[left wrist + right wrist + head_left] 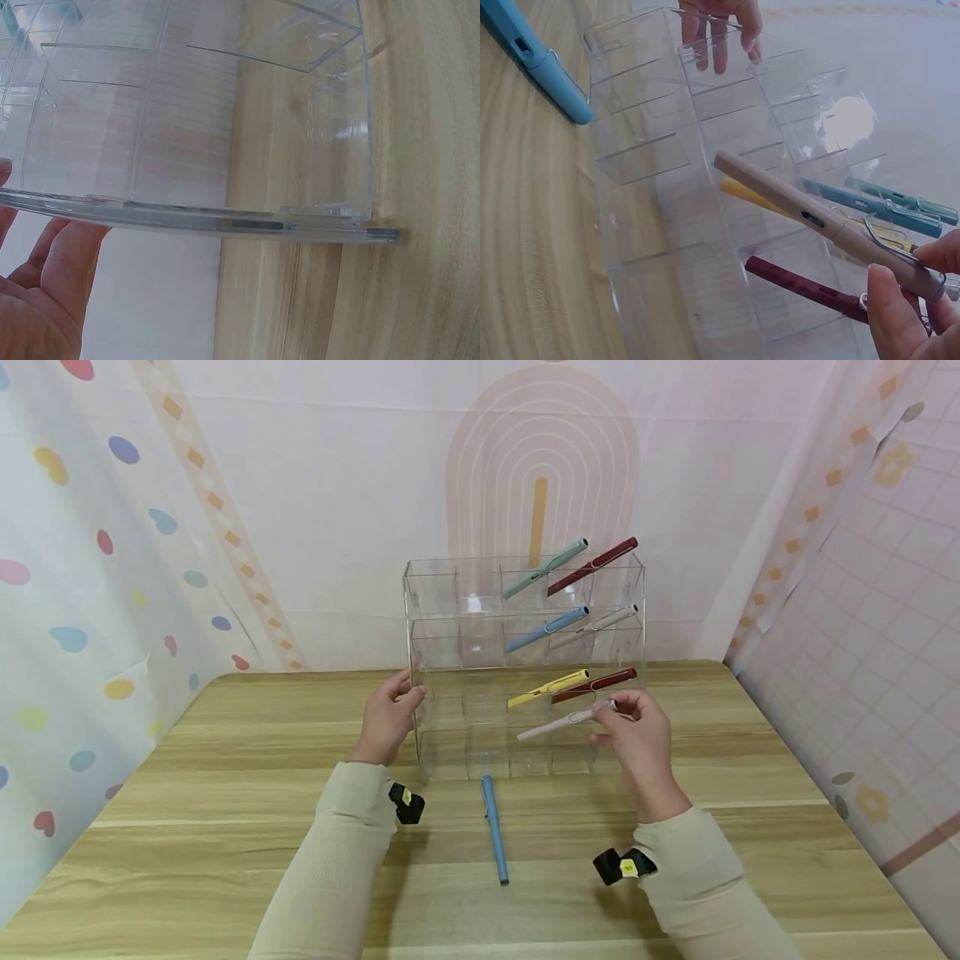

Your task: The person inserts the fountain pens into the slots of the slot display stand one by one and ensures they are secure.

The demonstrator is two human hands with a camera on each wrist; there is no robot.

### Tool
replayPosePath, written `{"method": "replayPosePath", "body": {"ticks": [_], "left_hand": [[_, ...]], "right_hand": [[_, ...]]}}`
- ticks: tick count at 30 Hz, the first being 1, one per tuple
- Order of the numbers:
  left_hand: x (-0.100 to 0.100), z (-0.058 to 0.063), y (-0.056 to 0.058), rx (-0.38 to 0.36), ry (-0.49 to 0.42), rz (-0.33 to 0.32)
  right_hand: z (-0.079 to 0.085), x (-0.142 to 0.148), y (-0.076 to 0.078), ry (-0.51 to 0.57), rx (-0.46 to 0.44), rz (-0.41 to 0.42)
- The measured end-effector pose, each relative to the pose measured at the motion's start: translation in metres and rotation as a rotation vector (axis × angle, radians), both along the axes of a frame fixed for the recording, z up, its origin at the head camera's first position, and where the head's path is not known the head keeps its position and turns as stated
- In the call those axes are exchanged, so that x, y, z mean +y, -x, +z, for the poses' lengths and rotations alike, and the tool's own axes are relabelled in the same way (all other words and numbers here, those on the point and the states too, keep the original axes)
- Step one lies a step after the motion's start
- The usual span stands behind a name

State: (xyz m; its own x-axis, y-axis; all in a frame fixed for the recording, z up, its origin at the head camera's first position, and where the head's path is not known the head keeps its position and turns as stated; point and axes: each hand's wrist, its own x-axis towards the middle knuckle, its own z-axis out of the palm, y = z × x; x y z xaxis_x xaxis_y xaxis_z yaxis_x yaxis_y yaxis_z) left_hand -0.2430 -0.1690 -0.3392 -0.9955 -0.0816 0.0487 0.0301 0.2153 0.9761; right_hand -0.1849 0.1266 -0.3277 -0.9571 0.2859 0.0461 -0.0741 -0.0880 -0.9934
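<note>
A clear acrylic pen rack (483, 685) with tiered compartments stands on the table. My left hand (386, 718) holds its left side panel, the fingers (71, 262) on the outer face. My right hand (641, 735) pinches a pale pink pen (551, 727) by its clip end. That pen is tilted, its other end pointing left in front of the lower tiers. Behind it, a yellow pen (547, 688) and a dark red pen (802, 289) lean in one tier. A blue pen (495, 831) lies on the table before the rack.
Higher in the rack lean a light blue pen (546, 630), a second pale pen (600, 625), a mint green pen (543, 568) and another dark red pen (592, 567). Behind the wooden table (225, 827) hangs a patterned cloth (337, 527).
</note>
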Motion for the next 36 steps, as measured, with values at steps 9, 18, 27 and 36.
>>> {"method": "replayPosePath", "body": {"ticks": [9,18,27,36], "left_hand": [[0.000,-0.002,0.001,-0.004,-0.007,-0.007],[0.000,-0.002,0.001,0.000,-0.023,-0.007],[-0.001,-0.002,0.002,-0.007,-0.006,-0.008],[-0.001,-0.001,0.001,-0.013,-0.017,-0.006]], "right_hand": [[-0.016,-0.008,0.007,0.028,0.000,-0.045],[-0.028,-0.017,0.008,0.017,0.003,-0.045],[-0.037,-0.023,0.008,-0.006,0.007,-0.051],[-0.046,-0.028,0.007,0.014,0.020,-0.044]]}}
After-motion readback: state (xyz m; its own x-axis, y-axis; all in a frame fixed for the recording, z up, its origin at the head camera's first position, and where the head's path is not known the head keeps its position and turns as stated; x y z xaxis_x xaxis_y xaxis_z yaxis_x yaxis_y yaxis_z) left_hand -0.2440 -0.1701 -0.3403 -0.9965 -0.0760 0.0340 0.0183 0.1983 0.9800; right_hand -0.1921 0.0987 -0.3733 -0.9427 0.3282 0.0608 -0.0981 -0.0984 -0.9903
